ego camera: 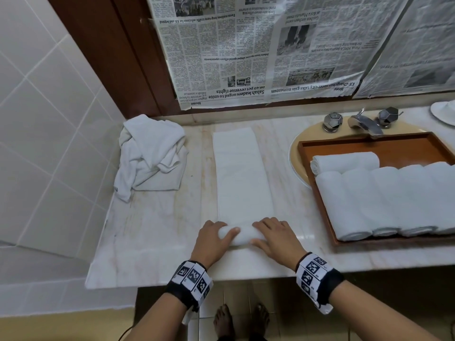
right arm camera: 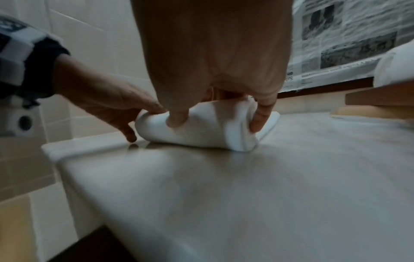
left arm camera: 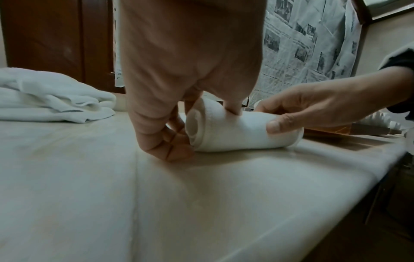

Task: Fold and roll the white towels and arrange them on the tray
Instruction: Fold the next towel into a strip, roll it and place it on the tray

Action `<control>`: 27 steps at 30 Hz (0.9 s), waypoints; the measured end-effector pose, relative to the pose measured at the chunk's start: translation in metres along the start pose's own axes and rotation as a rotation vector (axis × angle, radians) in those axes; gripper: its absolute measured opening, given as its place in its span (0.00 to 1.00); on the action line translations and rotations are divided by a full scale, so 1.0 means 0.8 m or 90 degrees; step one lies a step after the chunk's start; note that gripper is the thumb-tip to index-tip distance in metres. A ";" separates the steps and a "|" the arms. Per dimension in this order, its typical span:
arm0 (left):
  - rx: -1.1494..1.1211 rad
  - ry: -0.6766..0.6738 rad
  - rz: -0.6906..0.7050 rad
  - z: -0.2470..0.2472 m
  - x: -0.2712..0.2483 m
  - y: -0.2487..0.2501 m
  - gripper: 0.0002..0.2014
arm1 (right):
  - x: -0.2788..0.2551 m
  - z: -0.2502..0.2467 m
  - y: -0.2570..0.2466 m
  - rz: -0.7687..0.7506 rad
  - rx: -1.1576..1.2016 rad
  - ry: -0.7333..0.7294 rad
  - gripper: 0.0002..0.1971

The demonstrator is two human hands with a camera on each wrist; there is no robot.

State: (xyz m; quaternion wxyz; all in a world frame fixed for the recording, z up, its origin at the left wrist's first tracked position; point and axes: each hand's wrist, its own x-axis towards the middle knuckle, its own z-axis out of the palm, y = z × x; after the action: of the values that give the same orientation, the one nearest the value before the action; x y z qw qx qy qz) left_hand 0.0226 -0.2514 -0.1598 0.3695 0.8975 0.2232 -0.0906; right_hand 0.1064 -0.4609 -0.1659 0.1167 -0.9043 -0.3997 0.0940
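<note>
A crumpled towel (ego camera: 150,153) lies at the counter's (ego camera: 152,242) left end. At the near edge of the middle, the left hand (ego camera: 213,238) and right hand (ego camera: 275,238) curl their fingers over the rolled end of the folded towel (ego camera: 237,173), thumbs pressing its front. Right of them, the tray (ego camera: 403,143) holds rolled towels (ego camera: 384,200) side by side.

Bathroom counter beneath a papered-over wall.
A pale marble counter (ego camera: 147,242) meets white tiled wall (ego camera: 44,119) at left, beside a dark wood frame (ego camera: 110,57). Upside-down newspaper sheets (ego camera: 246,50) cover the wall behind. A chrome tap (ego camera: 362,123) stands at a cream basin (ego camera: 295,153); tiled floor (ego camera: 283,303) lies below.
</note>
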 end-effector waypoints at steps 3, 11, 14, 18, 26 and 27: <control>0.015 0.019 -0.038 0.001 -0.003 0.002 0.29 | 0.011 -0.012 0.004 0.038 0.111 -0.090 0.55; 0.084 0.027 0.209 0.005 -0.026 -0.025 0.29 | 0.018 -0.007 0.012 0.106 0.304 -0.119 0.22; 0.076 0.001 0.192 0.002 -0.021 -0.034 0.27 | 0.010 -0.007 0.007 0.098 0.313 -0.062 0.18; -0.001 -0.051 0.125 -0.015 -0.001 -0.024 0.25 | -0.001 0.001 -0.001 -0.011 0.019 0.122 0.21; -0.055 -0.027 0.085 -0.011 0.002 -0.014 0.33 | 0.006 0.006 0.016 0.052 0.175 -0.001 0.45; -0.058 -0.011 0.103 -0.008 -0.003 -0.017 0.35 | 0.009 0.004 0.018 0.062 0.199 -0.023 0.47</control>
State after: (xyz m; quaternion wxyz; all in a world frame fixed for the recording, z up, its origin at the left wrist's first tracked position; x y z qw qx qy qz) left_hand 0.0143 -0.2392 -0.1627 0.4182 0.8939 0.1507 -0.0583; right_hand 0.1201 -0.4647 -0.1738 0.2442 -0.8917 -0.3376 0.1770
